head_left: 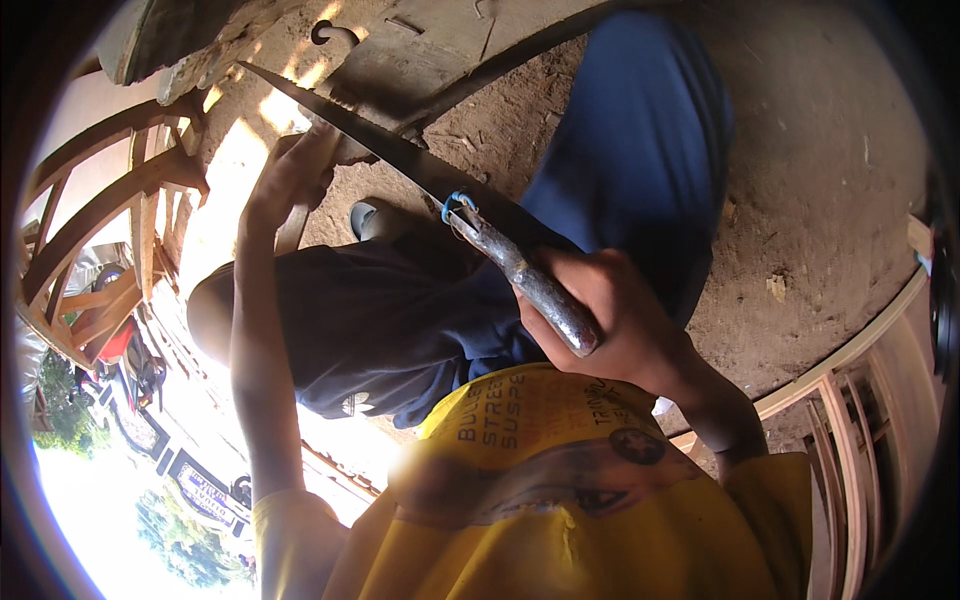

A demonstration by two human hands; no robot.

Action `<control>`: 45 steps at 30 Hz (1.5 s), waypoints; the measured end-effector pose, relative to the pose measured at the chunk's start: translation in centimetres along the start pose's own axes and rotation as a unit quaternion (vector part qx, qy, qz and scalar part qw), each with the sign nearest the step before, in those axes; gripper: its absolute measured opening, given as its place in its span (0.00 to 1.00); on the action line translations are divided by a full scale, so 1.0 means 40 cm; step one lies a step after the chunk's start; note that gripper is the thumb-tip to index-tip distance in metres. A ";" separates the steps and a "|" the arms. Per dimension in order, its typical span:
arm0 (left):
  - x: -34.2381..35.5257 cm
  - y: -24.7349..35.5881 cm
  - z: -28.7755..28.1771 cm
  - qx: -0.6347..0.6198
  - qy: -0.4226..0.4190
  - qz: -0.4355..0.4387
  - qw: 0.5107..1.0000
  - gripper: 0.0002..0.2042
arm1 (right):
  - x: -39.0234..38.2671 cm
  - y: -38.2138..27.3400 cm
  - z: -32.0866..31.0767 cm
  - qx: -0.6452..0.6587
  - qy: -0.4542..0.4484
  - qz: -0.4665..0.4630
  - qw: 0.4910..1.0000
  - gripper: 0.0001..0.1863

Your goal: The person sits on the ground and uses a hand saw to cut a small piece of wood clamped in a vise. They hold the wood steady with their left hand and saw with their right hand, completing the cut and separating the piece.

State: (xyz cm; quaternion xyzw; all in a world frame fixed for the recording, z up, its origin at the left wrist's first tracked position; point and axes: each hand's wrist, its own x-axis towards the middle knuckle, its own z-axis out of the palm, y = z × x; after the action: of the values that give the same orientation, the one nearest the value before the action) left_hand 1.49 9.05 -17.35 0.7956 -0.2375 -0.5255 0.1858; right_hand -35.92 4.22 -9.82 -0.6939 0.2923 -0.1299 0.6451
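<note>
My right hand (pixel 610 320) is closed around the worn, dark grey handle (pixel 530 280) of a long hand saw, which has blue cord tied where handle meets blade. The dark blade (pixel 370 130) points up and left, tapering to its tip. My left hand (pixel 285 180) is closed on a piece of wood (pixel 298 225) beneath the front part of the blade. The blade crosses just above that hand; whether it touches the wood is unclear.
My bent legs (pixel 630 150) rest on dirt ground (pixel 790 220). A weathered board (pixel 440 45) is at the top, beside a hooked object (pixel 335 32). Curved wooden frames (pixel 95 220) stand at left, more timber (pixel 840 440) at right. Parked motorbikes (pixel 135 370) are beyond at lower left.
</note>
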 end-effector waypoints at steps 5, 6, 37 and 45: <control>-0.021 0.027 0.034 0.036 0.056 0.004 0.998 0.26 | -0.068 0.007 0.007 -0.003 0.023 0.006 1.000 0.04; -0.030 0.034 0.036 0.047 0.055 0.030 0.997 0.26 | -0.085 0.013 0.010 -0.005 0.037 -0.011 0.999 0.04; -0.064 -0.099 0.046 0.293 0.322 0.222 0.873 0.31 | -0.008 -0.024 0.116 -0.037 0.036 0.046 0.998 0.06; -0.082 -0.084 0.075 0.277 0.299 0.183 0.895 0.33 | -0.042 -0.055 0.172 -0.089 0.036 0.037 0.995 0.07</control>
State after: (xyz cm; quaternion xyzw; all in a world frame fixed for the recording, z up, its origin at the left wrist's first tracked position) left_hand -1.76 13.53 -17.85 0.8770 -0.4477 -0.1322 0.1133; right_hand -32.89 10.83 -8.29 -0.7325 0.3510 -0.1041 0.5740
